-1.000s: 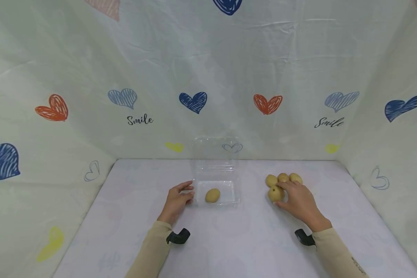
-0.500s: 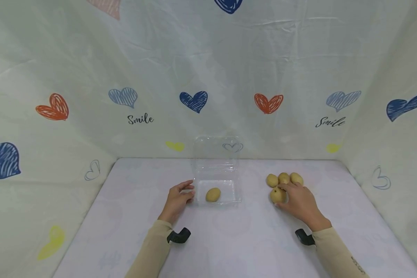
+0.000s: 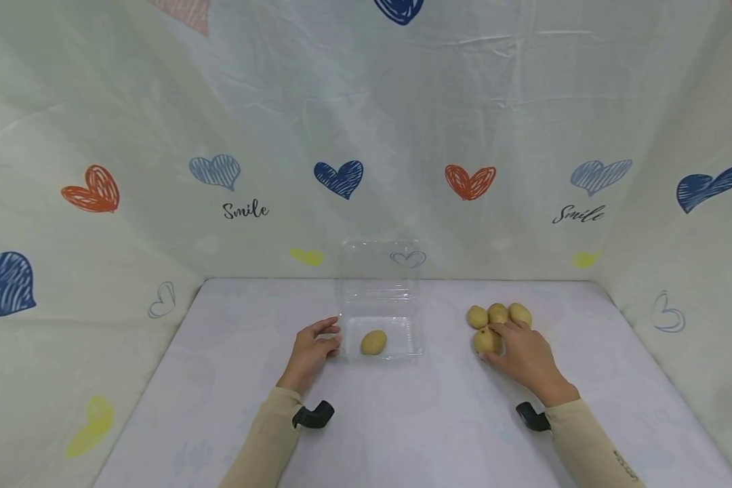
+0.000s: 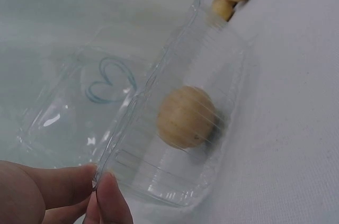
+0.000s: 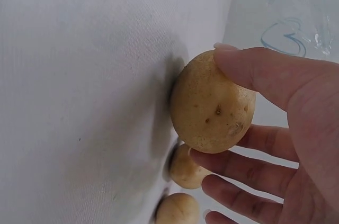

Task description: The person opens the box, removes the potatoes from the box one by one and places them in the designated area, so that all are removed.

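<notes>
A clear plastic clamshell box (image 3: 381, 352) stands with its lid (image 4: 69, 113) raised at the back. One potato (image 4: 185, 117) lies inside its base. At the box's left side my left hand (image 3: 311, 354) pinches the rim between thumb and fingers, as the left wrist view shows. To the right of the box, my right hand (image 3: 524, 352) grips another potato (image 5: 212, 102), thumb on one side and fingertips on the other. That potato has small dark spots and sits close over the table. Behind it, three more potatoes (image 3: 477, 317) lie in a row, partly overlapped by my right fingers.
White cloth covers the table (image 3: 402, 434). A pale curtain (image 3: 268, 122) printed with hearts and "Smile" rises along the back and both sides. A black wrist mount (image 3: 314, 415) juts from the left sleeve, and another black mount (image 3: 533, 417) from the right.
The potato in my right hand has shifted slightly right, toward the palm, within the first half second. My left hand, the box and the other potatoes keep their places.
</notes>
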The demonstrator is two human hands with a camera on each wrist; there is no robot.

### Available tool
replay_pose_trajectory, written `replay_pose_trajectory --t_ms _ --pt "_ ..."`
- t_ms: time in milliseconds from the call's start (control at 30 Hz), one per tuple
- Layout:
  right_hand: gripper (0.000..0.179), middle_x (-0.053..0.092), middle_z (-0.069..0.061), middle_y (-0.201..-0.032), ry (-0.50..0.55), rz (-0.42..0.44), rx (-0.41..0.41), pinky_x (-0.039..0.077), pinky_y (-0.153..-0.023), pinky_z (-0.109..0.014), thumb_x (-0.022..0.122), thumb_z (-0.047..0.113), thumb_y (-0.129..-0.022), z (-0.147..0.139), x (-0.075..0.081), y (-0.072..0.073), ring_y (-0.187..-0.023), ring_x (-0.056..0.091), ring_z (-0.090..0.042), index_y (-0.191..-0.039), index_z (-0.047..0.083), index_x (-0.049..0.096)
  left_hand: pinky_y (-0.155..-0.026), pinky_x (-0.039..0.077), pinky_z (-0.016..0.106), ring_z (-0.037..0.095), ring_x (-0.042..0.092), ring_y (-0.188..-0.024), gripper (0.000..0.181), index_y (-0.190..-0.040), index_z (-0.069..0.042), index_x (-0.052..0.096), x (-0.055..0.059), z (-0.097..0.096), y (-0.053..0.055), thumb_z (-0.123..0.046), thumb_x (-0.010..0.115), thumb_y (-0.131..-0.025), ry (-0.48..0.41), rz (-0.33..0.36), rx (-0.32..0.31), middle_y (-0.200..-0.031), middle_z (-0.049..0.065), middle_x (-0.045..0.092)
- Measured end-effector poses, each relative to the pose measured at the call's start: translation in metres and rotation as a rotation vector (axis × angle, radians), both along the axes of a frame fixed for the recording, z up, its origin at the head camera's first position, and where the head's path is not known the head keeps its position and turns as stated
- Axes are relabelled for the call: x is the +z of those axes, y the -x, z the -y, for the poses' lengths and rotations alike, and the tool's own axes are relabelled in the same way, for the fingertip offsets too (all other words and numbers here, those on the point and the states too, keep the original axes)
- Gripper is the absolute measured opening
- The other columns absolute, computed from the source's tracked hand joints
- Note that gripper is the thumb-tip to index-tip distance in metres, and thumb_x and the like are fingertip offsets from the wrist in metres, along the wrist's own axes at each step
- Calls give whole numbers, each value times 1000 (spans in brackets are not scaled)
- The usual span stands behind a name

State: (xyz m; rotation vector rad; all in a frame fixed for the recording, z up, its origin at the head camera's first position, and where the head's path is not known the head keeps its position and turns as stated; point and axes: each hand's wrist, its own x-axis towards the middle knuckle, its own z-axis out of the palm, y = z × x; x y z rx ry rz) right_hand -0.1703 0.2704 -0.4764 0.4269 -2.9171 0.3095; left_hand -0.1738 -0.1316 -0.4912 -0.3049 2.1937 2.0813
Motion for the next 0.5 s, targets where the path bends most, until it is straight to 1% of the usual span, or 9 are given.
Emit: replay_pose_trajectory --t_ms 233,500 --pt "60 73 -25 -118 1 8 -9 55 -77 -62 93 29 -80 1 0 1 -104 65 -46 -121 -9 70 -71 56 21 11 61 -83 45 -143 9 59 -1 0 1 10 64 -99 4 -7 0 -126 23 62" --pt "60 73 -25 -117 7 6 -17 55 -77 -62 92 29 -81 1 -1 2 -106 65 -45 -122 -9 70 -71 56 21 11 61 -83 45 -144 8 58 -1 -1 0 10 64 -99 7 -10 0 -126 24 61"
